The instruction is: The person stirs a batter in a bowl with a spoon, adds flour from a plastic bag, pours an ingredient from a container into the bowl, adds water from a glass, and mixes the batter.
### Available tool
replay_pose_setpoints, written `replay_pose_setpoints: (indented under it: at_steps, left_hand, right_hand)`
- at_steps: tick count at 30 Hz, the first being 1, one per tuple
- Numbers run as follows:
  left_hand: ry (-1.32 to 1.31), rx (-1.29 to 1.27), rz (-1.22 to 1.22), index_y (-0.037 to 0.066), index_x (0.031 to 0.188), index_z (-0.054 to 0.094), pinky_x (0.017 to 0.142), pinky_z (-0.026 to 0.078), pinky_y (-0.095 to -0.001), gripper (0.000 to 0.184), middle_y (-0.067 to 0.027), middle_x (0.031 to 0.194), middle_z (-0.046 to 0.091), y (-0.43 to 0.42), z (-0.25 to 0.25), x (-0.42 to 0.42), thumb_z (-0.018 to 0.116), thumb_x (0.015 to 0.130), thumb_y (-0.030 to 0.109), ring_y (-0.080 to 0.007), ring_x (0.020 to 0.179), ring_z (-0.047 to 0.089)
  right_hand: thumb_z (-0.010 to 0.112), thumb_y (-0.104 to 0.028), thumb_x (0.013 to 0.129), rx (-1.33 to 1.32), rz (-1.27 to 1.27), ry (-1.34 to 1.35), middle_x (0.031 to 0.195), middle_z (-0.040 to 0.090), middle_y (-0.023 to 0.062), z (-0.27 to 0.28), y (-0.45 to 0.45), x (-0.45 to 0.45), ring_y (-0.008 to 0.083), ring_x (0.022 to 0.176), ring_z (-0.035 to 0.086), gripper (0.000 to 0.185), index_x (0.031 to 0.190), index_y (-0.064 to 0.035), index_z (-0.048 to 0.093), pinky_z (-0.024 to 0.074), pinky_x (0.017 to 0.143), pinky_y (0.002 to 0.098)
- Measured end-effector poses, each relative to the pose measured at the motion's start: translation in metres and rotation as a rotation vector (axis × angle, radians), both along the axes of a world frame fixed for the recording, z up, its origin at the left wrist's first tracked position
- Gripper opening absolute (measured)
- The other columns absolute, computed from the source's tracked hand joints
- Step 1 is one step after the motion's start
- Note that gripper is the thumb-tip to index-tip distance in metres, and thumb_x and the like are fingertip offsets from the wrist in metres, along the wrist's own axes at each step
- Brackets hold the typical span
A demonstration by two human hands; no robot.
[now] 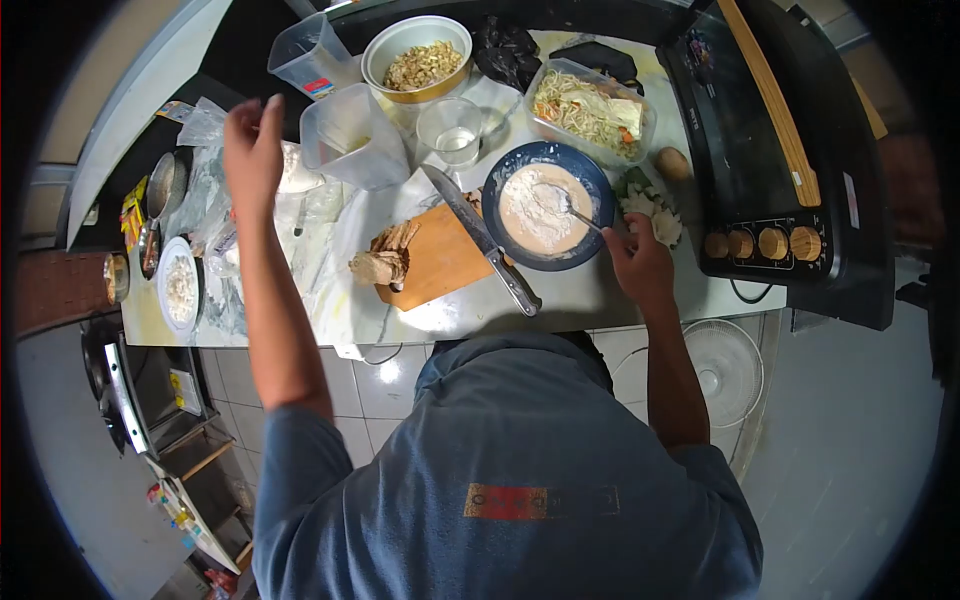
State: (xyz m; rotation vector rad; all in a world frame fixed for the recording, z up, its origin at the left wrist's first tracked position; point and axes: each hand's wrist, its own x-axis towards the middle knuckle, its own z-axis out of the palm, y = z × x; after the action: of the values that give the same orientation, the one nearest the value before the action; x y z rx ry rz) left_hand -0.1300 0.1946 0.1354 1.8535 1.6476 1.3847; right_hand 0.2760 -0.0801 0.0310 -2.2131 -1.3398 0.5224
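Note:
My right hand (642,262) grips the handle of a metal spoon (584,217), whose head sits in a dark blue bowl (500,245). Inside the bowl is a pale beige batter (530,225) with dry white flour (540,205) on top. My left hand (255,150) is raised over the left part of the counter, fingers apart, with nothing visible in it. Close by it stand a clear plastic container (375,170) and some plastic bags (205,190). A large knife (490,250) lies across an orange-brown cutting board (445,265), beside sliced brown pieces (385,260).
At the back stand a pot of chopped pieces (425,65), a glass bowl (450,135) and a tub of noodles and vegetables (590,110). A black oven (780,160) borders the right side. A white plate (178,285) sits at the left edge, and a fan (715,370) is below.

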Motion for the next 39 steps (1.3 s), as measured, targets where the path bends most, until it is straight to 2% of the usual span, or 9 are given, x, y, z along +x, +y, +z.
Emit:
replay_pose_setpoints:
  at_steps: [2,5,9,13,20,27,29,33,39]
  left_hand:
    - [0.589,0.152,0.098,-0.003,0.126,0.054,0.092,0.050,-0.0378,0.072,-0.0233,0.114,0.064,0.069,-0.022,-0.020,0.082,0.076,0.040,-0.0341,0.108,0.063]
    - [0.782,0.158,0.002,0.006,0.141,0.044,0.100,0.047,-0.0443,0.092,-0.0282,0.130,0.055,0.107,-0.015,-0.002,0.088,0.063,0.028,-0.0425,0.121,0.054]
    - [1.164,0.041,-0.100,0.026,0.154,0.020,0.109,0.040,-0.0485,0.124,-0.0220,0.150,0.036,0.172,-0.016,-0.004,0.086,0.050,0.010,-0.0427,0.134,0.040]
    - [1.363,-0.098,-0.180,0.022,0.154,0.022,0.110,0.035,-0.0531,0.127,-0.0148,0.150,0.039,0.208,-0.004,0.003,0.088,0.045,0.017,-0.0399,0.137,0.038]
    - [1.286,-0.210,-0.248,0.021,0.150,0.034,0.108,0.033,-0.0517,0.117,-0.0113,0.144,0.044,0.202,0.017,0.018,0.087,0.046,0.021,-0.0353,0.136,0.040]
    - [0.965,0.531,-0.414,0.018,0.148,0.038,0.108,0.034,-0.0469,0.107,-0.0145,0.138,0.047,0.065,0.129,0.058,0.086,0.053,0.020,-0.0366,0.126,0.046]
    - [0.933,0.546,-0.478,0.015,0.147,0.038,0.108,0.034,-0.0470,0.107,-0.0162,0.138,0.047,0.020,0.146,0.082,0.085,0.051,0.016,-0.0377,0.127,0.045]
    - [0.886,0.527,-0.702,0.006,0.142,0.039,0.109,0.034,-0.0470,0.105,-0.0173,0.136,0.047,-0.046,0.147,0.131,0.083,0.047,0.011,-0.0387,0.126,0.044]
    - [0.774,0.502,-0.879,0.007,0.141,0.040,0.109,0.034,-0.0469,0.104,-0.0149,0.139,0.045,-0.102,0.130,0.176,0.084,0.047,0.012,-0.0368,0.129,0.042]
  right_hand:
    - [0.067,-0.035,0.090,0.086,-0.018,0.036,0.089,0.070,0.0137,0.003,0.001,0.001,0.0357,0.084,0.068,0.043,0.119,-0.0059,0.056,0.0510,0.075,0.0450]
    - [0.067,-0.034,0.091,0.262,-0.018,-0.181,0.094,0.068,0.0129,0.008,-0.003,0.007,0.0349,0.093,0.063,0.045,0.123,-0.0049,0.056,0.0473,0.084,0.0454]
    - [0.063,-0.023,0.093,0.293,-0.099,-0.159,0.098,0.069,0.0124,0.019,-0.018,0.012,0.0309,0.099,0.063,0.037,0.123,-0.0037,0.056,0.0451,0.090,0.0430]
    - [0.066,-0.027,0.093,0.254,-0.192,-0.094,0.100,0.067,0.0120,0.024,-0.031,0.019,0.0322,0.100,0.059,0.042,0.126,-0.0033,0.055,0.0440,0.090,0.0450]
    - [0.067,-0.021,0.092,0.326,-0.276,-0.134,0.097,0.069,0.0105,0.028,-0.029,0.027,0.0291,0.099,0.062,0.038,0.124,-0.0034,0.056,0.0450,0.090,0.0422]
    - [0.078,-0.020,0.082,0.483,-0.134,0.110,0.097,0.068,0.0093,0.090,0.026,0.013,0.0190,0.092,0.061,0.039,0.115,-0.0038,0.063,0.0502,0.079,0.0341]
    - [0.082,-0.018,0.077,0.580,0.130,0.078,0.110,0.066,0.0118,0.116,0.053,0.007,0.0217,0.097,0.063,0.050,0.120,-0.0052,0.062,0.0528,0.080,0.0332]
    - [0.090,-0.022,0.062,0.717,0.451,0.015,0.138,0.050,0.0163,0.169,0.095,-0.026,0.0355,0.126,0.051,0.100,0.146,-0.0092,0.038,0.0435,0.105,0.0431]
    - [0.096,-0.019,0.052,0.960,0.637,0.020,0.144,0.044,0.0168,0.154,0.111,-0.033,0.0332,0.130,0.047,0.129,0.153,-0.0069,0.016,0.0380,0.110,0.0418]
